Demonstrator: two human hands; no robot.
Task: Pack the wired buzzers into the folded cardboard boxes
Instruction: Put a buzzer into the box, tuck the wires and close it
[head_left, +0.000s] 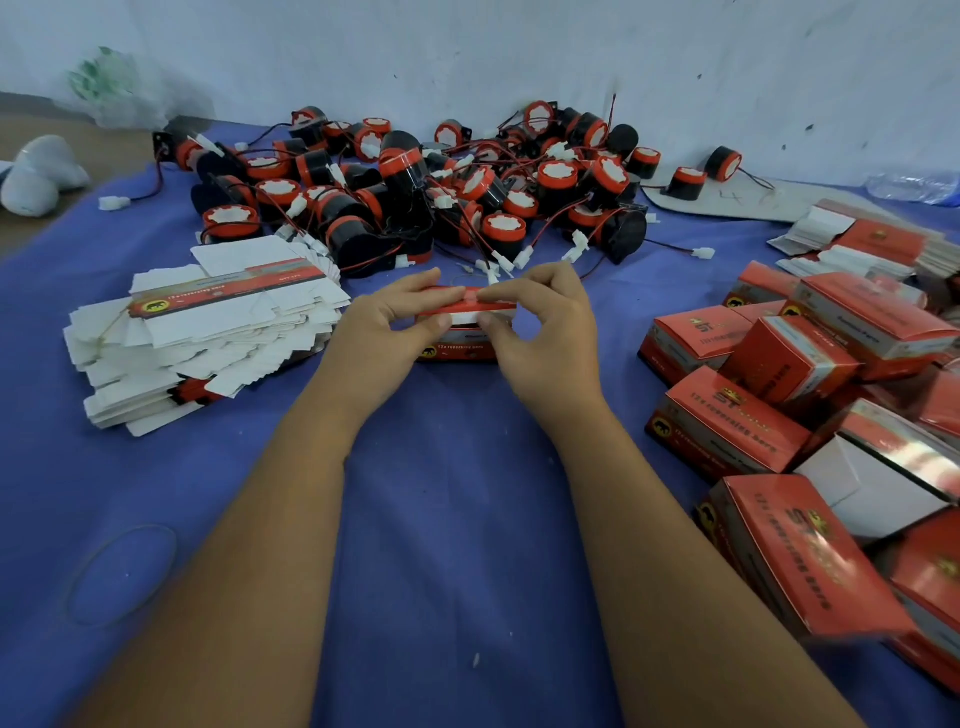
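Box (465, 332) sits mid-frame on the blue cloth (441, 519), w/ both hands on its top flap. Left hand (387, 325) and right hand (540, 325) each pinch the flap edge btwn thumb & fingers, prob. closing it. Thin card: light, bends and creases easily, so best held at folds/corners, not mid-panel. Buzzers (415, 192) piled upper centre; hard plastic, wires tangle, so lift by the body. Flat blanks (208, 332) left, packed boxes (779, 405) right.

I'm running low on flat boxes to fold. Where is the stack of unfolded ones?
The flat box stack lies on the blue cloth, on the left of the head view, just left of the left hand and in front of the buzzer pile.
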